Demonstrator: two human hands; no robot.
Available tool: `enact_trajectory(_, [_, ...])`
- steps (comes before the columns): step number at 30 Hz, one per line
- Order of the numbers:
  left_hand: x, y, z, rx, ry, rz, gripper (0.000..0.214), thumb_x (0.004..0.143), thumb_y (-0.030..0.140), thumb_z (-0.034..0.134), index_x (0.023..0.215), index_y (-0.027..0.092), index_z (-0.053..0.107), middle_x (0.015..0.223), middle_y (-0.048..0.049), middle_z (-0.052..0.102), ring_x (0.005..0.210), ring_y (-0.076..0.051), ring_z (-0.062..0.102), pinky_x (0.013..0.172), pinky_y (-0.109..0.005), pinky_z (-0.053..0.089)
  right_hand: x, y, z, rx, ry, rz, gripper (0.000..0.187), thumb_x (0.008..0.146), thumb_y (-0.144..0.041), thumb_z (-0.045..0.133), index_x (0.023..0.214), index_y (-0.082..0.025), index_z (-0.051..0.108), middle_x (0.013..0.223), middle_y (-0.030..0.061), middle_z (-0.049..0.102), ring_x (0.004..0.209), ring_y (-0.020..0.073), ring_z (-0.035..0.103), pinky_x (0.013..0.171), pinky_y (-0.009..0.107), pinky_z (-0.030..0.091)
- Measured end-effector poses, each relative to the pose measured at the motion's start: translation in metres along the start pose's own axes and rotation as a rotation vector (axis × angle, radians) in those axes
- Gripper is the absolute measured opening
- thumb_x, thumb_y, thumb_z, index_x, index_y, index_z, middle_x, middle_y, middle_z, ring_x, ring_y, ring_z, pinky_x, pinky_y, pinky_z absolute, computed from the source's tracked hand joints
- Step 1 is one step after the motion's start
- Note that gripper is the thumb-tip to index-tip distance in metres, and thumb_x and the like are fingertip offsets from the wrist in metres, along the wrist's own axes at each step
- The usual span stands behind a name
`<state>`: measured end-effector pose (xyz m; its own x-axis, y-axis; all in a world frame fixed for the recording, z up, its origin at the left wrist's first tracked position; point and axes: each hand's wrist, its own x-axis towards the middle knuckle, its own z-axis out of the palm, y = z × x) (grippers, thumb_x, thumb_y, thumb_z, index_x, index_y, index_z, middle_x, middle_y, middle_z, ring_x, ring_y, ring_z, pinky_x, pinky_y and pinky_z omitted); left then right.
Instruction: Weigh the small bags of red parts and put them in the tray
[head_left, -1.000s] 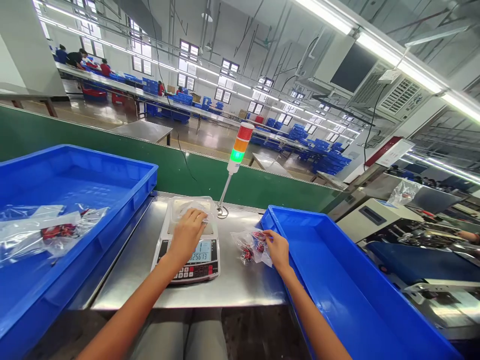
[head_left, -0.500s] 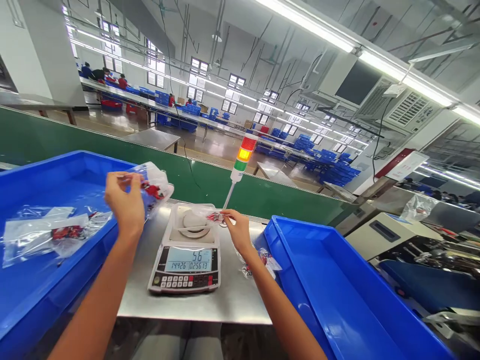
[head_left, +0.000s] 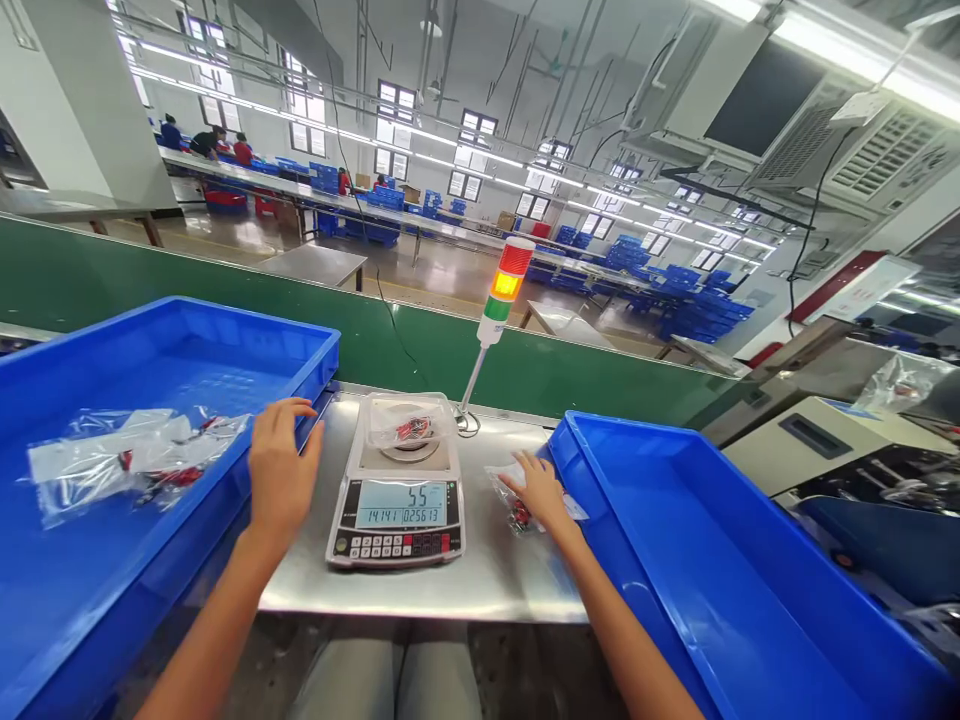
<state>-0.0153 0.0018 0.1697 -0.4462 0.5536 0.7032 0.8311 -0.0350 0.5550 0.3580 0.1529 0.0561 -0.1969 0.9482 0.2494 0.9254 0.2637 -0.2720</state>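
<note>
Steel surface (head_left: 495, 585) gleaming | bag (head_left: 412, 428) sat atop scale (head_left: 401, 515) | left hand (head_left: 283, 468) left of scale, fingers parted | right hand (head_left: 541, 490) met packet (head_left: 519, 516) right of scale, grip unclear

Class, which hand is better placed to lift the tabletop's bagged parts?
Probably the right hand: it is over those bagged parts; the left hand is across the counting scale, near a blue crate.

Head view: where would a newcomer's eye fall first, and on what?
First, probably, the signal tower, lit amber, standing behind and right of the scale. The scale sits on the metal table, its display reading 55 on the top line, a bag with red parts on top. On either side, large and blue, lie the left tray, holding clear bags, and the right tray.
</note>
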Motion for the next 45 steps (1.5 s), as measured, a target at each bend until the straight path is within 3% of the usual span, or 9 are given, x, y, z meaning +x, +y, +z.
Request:
enact_trajectory(3, [-0.023, 0.019, 0.022, -0.101, -0.132, 0.062, 0.024, 0.098, 0.037, 0.041, 0.101, 0.019, 0.057, 0.113, -0.0107, 0.064, 0.110, -0.029, 0.059, 0.098, -0.047, 0.049, -0.016, 0.020, 0.015, -0.076, -0.124, 0.069, 0.047, 0.087, -0.039, 0.073, 0.130, -0.022, 0.065, 0.140, 0.0147, 0.062, 0.122, 0.0379, 0.058, 0.103, 0.052, 0.042])
enact_trajectory(9, [-0.042, 0.032, 0.031, -0.163, -0.209, 0.087, 0.021, 0.101, 0.031, 0.041, 0.107, 0.020, 0.059, 0.114, -0.0088, 0.063, 0.112, -0.026, 0.059, 0.097, -0.040, 0.050, -0.010, 0.017, 0.011, 0.047, -0.066, 0.081, 0.013, 0.088, -0.027, 0.066, 0.094, -0.020, 0.075, 0.096, 0.0123, 0.075, 0.102, 0.0313, 0.066, 0.094, 0.040, 0.044])
enact_trajectory(15, [-0.038, 0.034, 0.029, -0.168, -0.223, 0.092, 0.020, 0.100, 0.029, 0.043, 0.106, 0.020, 0.060, 0.115, -0.0082, 0.064, 0.112, -0.025, 0.059, 0.099, -0.039, 0.049, 0.003, 0.012, -0.002, 0.299, 0.087, 0.113, 0.028, 0.090, -0.037, 0.054, 0.097, -0.019, 0.074, 0.099, 0.0119, 0.076, 0.095, 0.0282, 0.070, 0.086, 0.038, 0.049])
enact_trajectory(20, [-0.031, 0.042, 0.037, -0.200, -0.248, 0.147, 0.019, 0.101, 0.027, 0.043, 0.104, 0.021, 0.060, 0.112, -0.0065, 0.065, 0.111, -0.024, 0.058, 0.097, -0.038, 0.049, 0.003, 0.011, -0.021, 0.519, 0.236, 0.164, 0.047, 0.087, -0.058, 0.052, 0.096, -0.017, 0.071, 0.099, 0.0137, 0.077, 0.093, 0.0278, 0.072, 0.084, 0.038, 0.054])
enact_trajectory(24, [-0.023, 0.049, 0.055, -0.213, -0.342, 0.213, 0.015, 0.101, 0.023, 0.045, 0.103, 0.021, 0.060, 0.110, -0.0057, 0.065, 0.110, -0.024, 0.057, 0.097, -0.038, 0.050, -0.007, 0.008, -0.042, 0.734, 0.373, 0.253, 0.050, 0.075, -0.066, 0.065, 0.088, -0.018, 0.070, 0.089, 0.0121, 0.076, 0.089, 0.0302, 0.072, 0.083, 0.042, 0.056])
enact_trajectory(29, [-0.017, 0.060, 0.094, -0.145, -0.487, 0.209, 0.012, 0.094, 0.015, 0.054, 0.103, 0.020, 0.060, 0.115, -0.0072, 0.064, 0.116, -0.026, 0.053, 0.096, -0.040, 0.050, -0.023, 0.003, -0.063, 0.855, 0.412, 0.310, 0.045, 0.071, -0.060, 0.073, 0.088, -0.019, 0.069, 0.090, 0.0106, 0.075, 0.088, 0.0304, 0.072, 0.084, 0.044, 0.057])
enact_trajectory(34, [-0.001, 0.067, 0.119, -0.126, -0.508, 0.182, 0.016, 0.089, 0.007, 0.048, 0.083, 0.020, 0.056, 0.098, -0.0083, 0.063, 0.105, -0.027, 0.055, 0.088, -0.041, 0.050, -0.023, -0.031, -0.080, 1.148, 0.427, 0.346, 0.045, 0.062, -0.054, 0.083, 0.083, -0.019, 0.066, 0.087, 0.0079, 0.073, 0.089, 0.0286, 0.071, 0.079, 0.042, 0.061])
enact_trajectory(40, [0.021, 0.067, 0.109, -0.126, -0.510, 0.170, 0.014, 0.089, 0.010, 0.049, 0.088, 0.020, 0.058, 0.101, -0.0083, 0.063, 0.103, -0.027, 0.054, 0.089, -0.042, 0.049, 0.002, -0.104, -0.092, 1.443, 0.363, 0.239, 0.039, 0.064, -0.047, 0.084, 0.083, -0.018, 0.064, 0.088, 0.0036, 0.069, 0.090, 0.0217, 0.068, 0.079, 0.037, 0.064])
enact_trajectory(45, [0.010, 0.069, 0.115, -0.143, -0.564, 0.155, 0.017, 0.075, 0.004, 0.057, 0.073, 0.020, 0.058, 0.093, -0.0065, 0.065, 0.098, -0.026, 0.057, 0.085, -0.039, 0.051, 0.004, -0.116, -0.102, 1.481, 0.419, 0.239, 0.039, 0.064, -0.045, 0.084, 0.082, -0.019, 0.063, 0.085, 0.0018, 0.066, 0.088, 0.0194, 0.065, 0.079, 0.036, 0.064])
